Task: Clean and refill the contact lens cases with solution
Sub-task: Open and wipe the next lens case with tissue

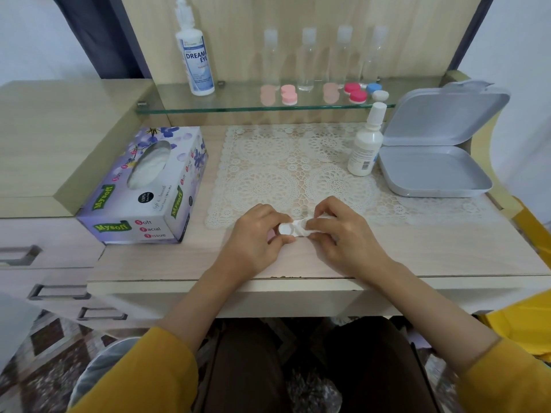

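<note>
1. The left hand [256, 234] has its fingers curled, thumb and fingertips pinching the left end of a white lens case [289, 228].
2. The right hand [340, 234] is curled too, gripping the right end of the same case. Its fingers cover that end, so what lies under them cannot be told.
3. The case sits between the two hands near the front edge of the desk [447, 251], about midway along it, just at the front edge of the lace mat [283, 162]. One round white cap faces up beside the left thumb.
4. A tissue box [143, 189] lies toward the left edge of the desk, well apart from the hands.
5. A small white bottle [366, 147] stands upright at the mat's back right corner, just beside an open grey box [432, 171] near the desk's right edge.
6. On the glass shelf [238, 106] along the back stand a tall solution bottle [195, 55] at the left end and, further right, three more cases — pink [288, 94], red [354, 92] and blue-and-white [377, 91].
</note>
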A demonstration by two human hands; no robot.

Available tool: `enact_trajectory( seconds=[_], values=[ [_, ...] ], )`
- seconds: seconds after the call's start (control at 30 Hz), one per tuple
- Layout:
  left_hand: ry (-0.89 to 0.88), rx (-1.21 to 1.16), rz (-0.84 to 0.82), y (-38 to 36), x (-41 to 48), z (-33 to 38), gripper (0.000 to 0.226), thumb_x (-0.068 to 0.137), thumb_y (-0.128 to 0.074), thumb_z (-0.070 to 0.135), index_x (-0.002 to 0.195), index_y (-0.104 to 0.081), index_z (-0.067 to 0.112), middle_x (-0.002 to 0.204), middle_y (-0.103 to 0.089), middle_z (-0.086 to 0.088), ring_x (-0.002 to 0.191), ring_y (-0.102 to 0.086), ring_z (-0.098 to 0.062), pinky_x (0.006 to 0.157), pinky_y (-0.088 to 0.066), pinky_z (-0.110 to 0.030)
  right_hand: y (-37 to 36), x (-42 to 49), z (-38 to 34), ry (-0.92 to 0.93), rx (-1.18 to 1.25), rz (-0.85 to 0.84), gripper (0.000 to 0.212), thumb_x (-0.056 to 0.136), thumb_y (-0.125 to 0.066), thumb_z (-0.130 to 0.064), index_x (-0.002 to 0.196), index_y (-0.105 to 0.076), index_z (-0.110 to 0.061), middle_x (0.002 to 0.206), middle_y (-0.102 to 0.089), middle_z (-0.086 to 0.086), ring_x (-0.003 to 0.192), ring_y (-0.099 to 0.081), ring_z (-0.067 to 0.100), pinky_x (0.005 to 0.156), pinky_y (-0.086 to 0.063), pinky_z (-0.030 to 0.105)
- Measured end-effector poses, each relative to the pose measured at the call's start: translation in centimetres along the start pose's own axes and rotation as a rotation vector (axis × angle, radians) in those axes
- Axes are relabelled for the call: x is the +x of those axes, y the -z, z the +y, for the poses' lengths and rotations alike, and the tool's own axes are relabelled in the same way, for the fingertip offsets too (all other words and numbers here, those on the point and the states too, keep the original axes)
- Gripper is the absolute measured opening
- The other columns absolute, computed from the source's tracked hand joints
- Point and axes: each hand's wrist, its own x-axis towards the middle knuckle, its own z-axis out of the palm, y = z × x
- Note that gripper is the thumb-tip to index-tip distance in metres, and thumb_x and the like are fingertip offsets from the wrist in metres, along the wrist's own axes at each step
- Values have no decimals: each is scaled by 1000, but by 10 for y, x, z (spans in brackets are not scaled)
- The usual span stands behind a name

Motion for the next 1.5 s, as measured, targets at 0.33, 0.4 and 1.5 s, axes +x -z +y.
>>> enact_trajectory(
  seconds=[0.33,0.4,1.5],
  values=[
    [26,4,28,4,0,0,26,70,-69,16,92,-69,3,79,-62,-8,76,-49,-7,69,-38,-14,3,-2,-2,-71,43,65,21,82,-48,-13,83,-63,2,91,-54,14,71,-50,16,59,-39,21],
    [37,-33,58,6,0,2,27,73,-69,20,94,-69,3,83,-64,-8,77,-52,-7,71,-42,-17,4,-1,-2,-95,33,142,21,82,-48,-12,84,-64,2,88,-56,14,72,-48,11,61,-40,18],
    [677,-983,178,6,-4,69,10,82,-64,5,89,-69,11,80,-69,-1,79,-64,-6,77,-50,-19,17,12,-40,-524,676,269,16,77,-71,-8,86,-70,-22,86,-68,-8,80,-62,1,72,-44,11]
  ],
)
